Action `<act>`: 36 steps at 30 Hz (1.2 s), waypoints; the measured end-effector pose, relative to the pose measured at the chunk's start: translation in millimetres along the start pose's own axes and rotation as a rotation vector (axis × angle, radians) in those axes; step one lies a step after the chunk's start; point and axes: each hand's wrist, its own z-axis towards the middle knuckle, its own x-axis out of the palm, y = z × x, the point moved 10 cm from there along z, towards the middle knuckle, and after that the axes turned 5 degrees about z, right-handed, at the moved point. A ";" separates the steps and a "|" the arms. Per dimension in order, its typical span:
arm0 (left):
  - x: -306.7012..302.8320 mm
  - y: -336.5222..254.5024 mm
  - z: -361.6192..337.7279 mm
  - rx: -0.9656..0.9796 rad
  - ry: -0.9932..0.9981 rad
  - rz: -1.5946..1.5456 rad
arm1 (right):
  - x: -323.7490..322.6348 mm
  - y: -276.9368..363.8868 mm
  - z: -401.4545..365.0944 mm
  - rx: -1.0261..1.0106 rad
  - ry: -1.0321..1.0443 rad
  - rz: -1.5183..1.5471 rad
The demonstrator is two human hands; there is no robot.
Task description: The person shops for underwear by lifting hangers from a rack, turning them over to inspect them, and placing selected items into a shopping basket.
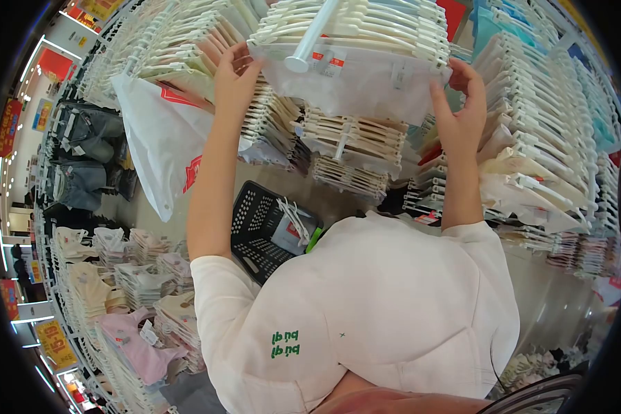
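Observation:
Both my hands are raised to a rack of white hangers at the top middle. My left hand is at the left end of the front package, fingers bent round its upper corner. At the right end, my right hand has its thumb in front and its fingers behind the edge. Between them hangs the pale, translucent package with small red and white labels. A white rack rod with a round end sticks out in front of it.
A white plastic bag with red print hangs at the left. Below lies a black basket holding hangers. More hanger racks stand beneath and at the right. Small garments hang at the lower left.

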 end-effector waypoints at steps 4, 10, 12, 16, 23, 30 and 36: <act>-5.5 -6.0 -4.5 0.045 -0.084 -0.050 | -0.2 -15.7 -2.3 0.141 0.012 0.175; -3.9 -9.0 -8.9 0.021 -0.071 -0.077 | 6.2 -6.2 -4.7 0.122 0.046 0.194; -1.9 -8.2 -6.5 0.037 -0.049 -0.101 | 5.0 -5.3 -6.2 0.098 0.018 0.150; 3.4 0.3 -4.7 -0.087 0.023 -0.186 | 10.1 -16.6 -6.3 0.199 0.039 0.348; 1.1 0.0 -15.6 -0.182 -0.007 -0.325 | 17.8 -30.3 -10.0 0.272 0.061 0.417; -25.3 -22.9 -49.4 -0.153 -0.117 -0.313 | 2.4 -16.4 -22.8 0.107 -0.073 0.487; -43.8 -64.8 -78.1 0.039 -0.201 -0.285 | -23.2 -19.5 -55.8 0.154 -0.372 0.502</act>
